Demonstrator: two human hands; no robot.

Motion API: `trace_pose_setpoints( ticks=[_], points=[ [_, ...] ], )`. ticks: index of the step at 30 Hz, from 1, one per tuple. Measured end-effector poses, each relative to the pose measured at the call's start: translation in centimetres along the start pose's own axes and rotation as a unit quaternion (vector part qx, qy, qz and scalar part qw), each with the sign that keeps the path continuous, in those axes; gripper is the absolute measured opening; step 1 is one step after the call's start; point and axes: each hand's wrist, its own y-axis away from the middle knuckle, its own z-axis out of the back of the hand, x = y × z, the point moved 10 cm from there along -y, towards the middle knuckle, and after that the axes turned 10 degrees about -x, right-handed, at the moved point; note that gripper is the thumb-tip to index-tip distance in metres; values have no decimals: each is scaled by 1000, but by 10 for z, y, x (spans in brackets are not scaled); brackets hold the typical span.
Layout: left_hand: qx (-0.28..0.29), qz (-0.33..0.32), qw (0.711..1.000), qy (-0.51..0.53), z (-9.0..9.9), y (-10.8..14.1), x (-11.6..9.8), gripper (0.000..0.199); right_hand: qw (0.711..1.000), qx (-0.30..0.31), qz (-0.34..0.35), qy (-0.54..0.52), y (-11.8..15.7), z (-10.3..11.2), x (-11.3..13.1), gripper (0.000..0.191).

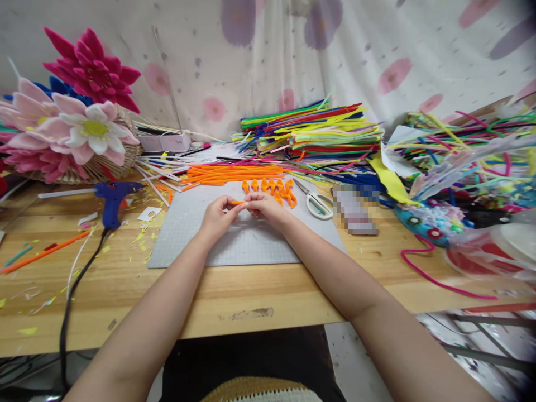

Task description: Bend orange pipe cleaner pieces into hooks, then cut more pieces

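Both of my hands meet above the grey cutting mat [251, 248]. Between them is a short stretch of orange pipe cleaner [238, 202]. My left hand [220, 216] pinches it from the left, and my right hand [264, 206] pinches its other end, fingertips almost touching. Just beyond my right hand lie several small bent orange pipe cleaner pieces [287, 195]. Behind them a bundle of straight orange pipe cleaners [234, 174] rests along the mat's far edge. Scissors [317, 204] with pale handles lie to the right of the bent pieces.
A blue glue gun [113, 200] with a black cord lies at left, near pipe cleaner flowers [90, 128]. Stacked coloured pipe cleaners [318, 131] stand at the back. At right are a blurred phone-like object [355, 211], a pink pipe cleaner [439, 282] and a plastic tub [494, 251].
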Motion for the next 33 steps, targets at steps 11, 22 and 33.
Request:
trace_pose_setpoints(
  ticks=[11,22,33],
  points=[
    [-15,140,988,63,1,5,15,22,911,1,246,332,15,-17,34,12],
    [-5,233,970,75,2,9,26,17,869,-19,303,392,19,-21,35,13],
    [-3,-183,963,-198,4,8,-41,15,968,-25,130,215,1,2,14,16]
  ],
)
